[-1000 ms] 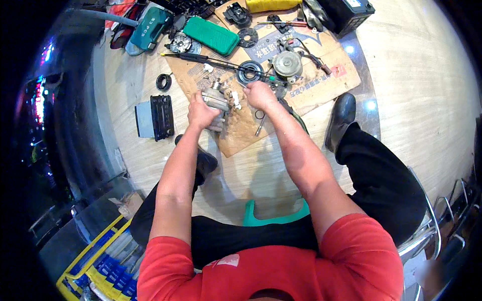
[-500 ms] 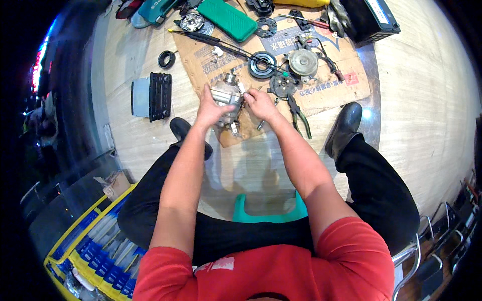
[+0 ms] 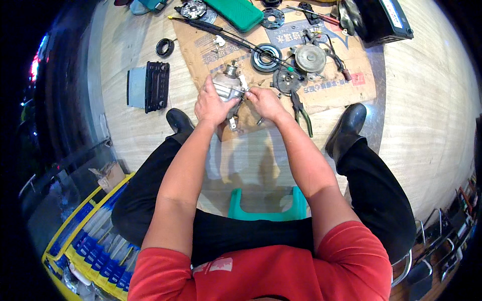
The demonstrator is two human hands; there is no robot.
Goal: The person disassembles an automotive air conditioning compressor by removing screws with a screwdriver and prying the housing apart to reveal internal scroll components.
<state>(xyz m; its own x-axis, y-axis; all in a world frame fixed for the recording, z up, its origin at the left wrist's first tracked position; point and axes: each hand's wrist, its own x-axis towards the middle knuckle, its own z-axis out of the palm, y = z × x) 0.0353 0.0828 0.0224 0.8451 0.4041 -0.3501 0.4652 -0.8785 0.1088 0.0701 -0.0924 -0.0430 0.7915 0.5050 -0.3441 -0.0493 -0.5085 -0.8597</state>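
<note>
A silver metal compressor body [image 3: 227,86] stands on the near left part of the cardboard, a round shaft end at its far side. My left hand [image 3: 213,105] is wrapped round its left side, the thumb across its near face. Beside the body's right side, my right hand [image 3: 265,103] is closed, with thumb and forefinger pinching a thin metal bolt [image 3: 239,90]; most of the bolt is hard to make out. Close to that hand lie another small metal bolt [image 3: 260,121], pliers [image 3: 301,113] with green handles and a round dark plate [image 3: 288,80].
On the cardboard [image 3: 346,93] lie a pulley ring [image 3: 266,57], a round clutch part [image 3: 310,58] with wires, a black cable [image 3: 216,34], a screwdriver [image 3: 321,17] and a green case [image 3: 236,14]. Around it are a black battery [image 3: 384,22], a car radio [image 3: 149,87] and a green stool [image 3: 266,214].
My left hand has shifted slightly on the compressor body, which is turned a little. My right hand has moved slightly right and stays closed. The whole view has tilted a bit.
</note>
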